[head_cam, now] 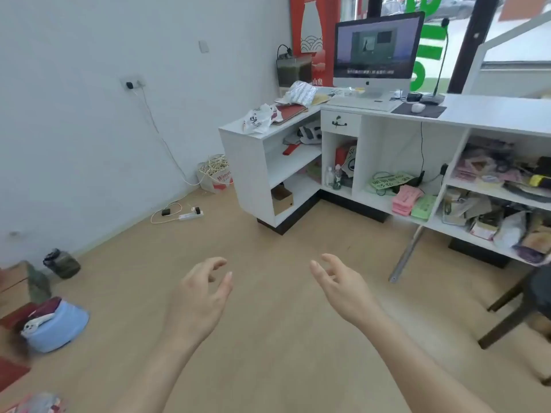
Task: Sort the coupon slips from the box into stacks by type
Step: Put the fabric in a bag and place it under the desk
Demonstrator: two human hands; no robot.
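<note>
My left hand (pixel 199 296) and my right hand (pixel 341 286) are stretched out in front of me over the wooden floor, fingers loosely curled, holding nothing. Pink slips (pixel 405 199) and green slips (pixel 424 206) lie in stacks on the bottom shelf of the white counter (pixel 489 113), well beyond both hands. A small cardboard box (pixel 281 199) sits in the lowest compartment of the counter's left section.
A computer monitor (pixel 376 49), keyboard and mouse stand on the counter. The right shelves are full of bags and packets. A power strip (pixel 190 214) and cable lie on the floor by the wall. A blue tub (pixel 56 326) sits at left, a dark chair (pixel 524 311) at right.
</note>
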